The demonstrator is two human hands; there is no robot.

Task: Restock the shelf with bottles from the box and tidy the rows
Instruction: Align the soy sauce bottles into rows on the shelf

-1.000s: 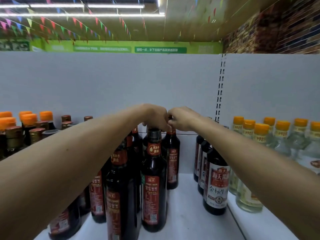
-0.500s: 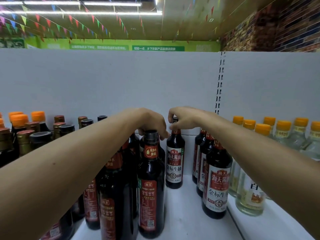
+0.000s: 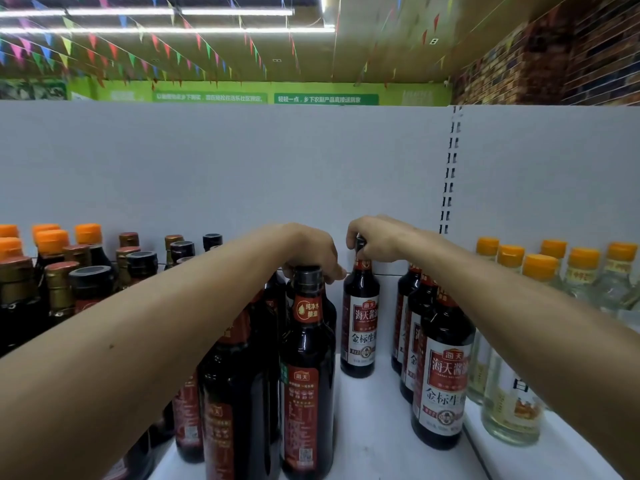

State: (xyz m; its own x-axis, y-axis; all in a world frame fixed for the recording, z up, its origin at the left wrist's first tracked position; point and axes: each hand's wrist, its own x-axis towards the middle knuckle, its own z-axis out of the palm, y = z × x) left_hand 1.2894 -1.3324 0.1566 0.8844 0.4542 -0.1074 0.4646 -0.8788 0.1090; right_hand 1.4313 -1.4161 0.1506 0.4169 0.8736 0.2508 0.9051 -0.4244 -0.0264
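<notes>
The soy sauce bottle (image 3: 360, 323) stands upright on the white shelf (image 3: 374, 427), alone at the back of the open lane between two rows and close to the grey back panel (image 3: 242, 168), label facing forward. Its long axis is vertical and its cap sits directly under the right hand (image 3: 377, 242), the nearer of the two, so any slide or lift would probably start from that top grip. The right hand's fingers are curled down and pinch the cap from above. The left hand (image 3: 308, 249) hovers just left of it over the left row, its fingers bent downward behind the black cap of the front dark bottle (image 3: 308, 358). Whether it grips a bottle there is hidden. To the right runs a row of matching soy sauce bottles (image 3: 445, 375), and beyond it are clear bottles with orange caps (image 3: 512, 403).
</notes>
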